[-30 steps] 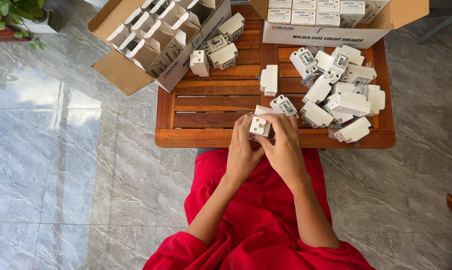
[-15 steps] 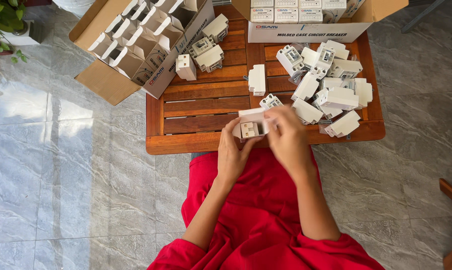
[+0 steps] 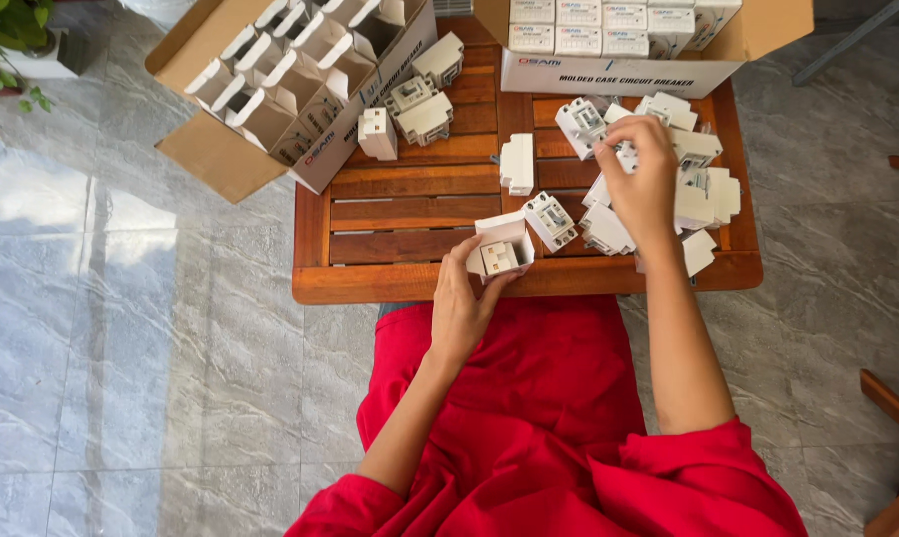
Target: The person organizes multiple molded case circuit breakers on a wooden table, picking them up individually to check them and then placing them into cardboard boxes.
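Grip: R hand (image 3: pixel 646 189) over breakers (image 3: pixel 703 194), contact hidden

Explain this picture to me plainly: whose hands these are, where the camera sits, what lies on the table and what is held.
There is no machine here. A person in red wears a camera on the head, looking down at their own bare hands. The left hand holds a small open white box with a white part inside, at the near edge of a wooden slatted table. The right hand reaches into a pile of white switch-like devices. Two cardboard cartons stand at the far edge: one with empty small boxes, one with closed ones.
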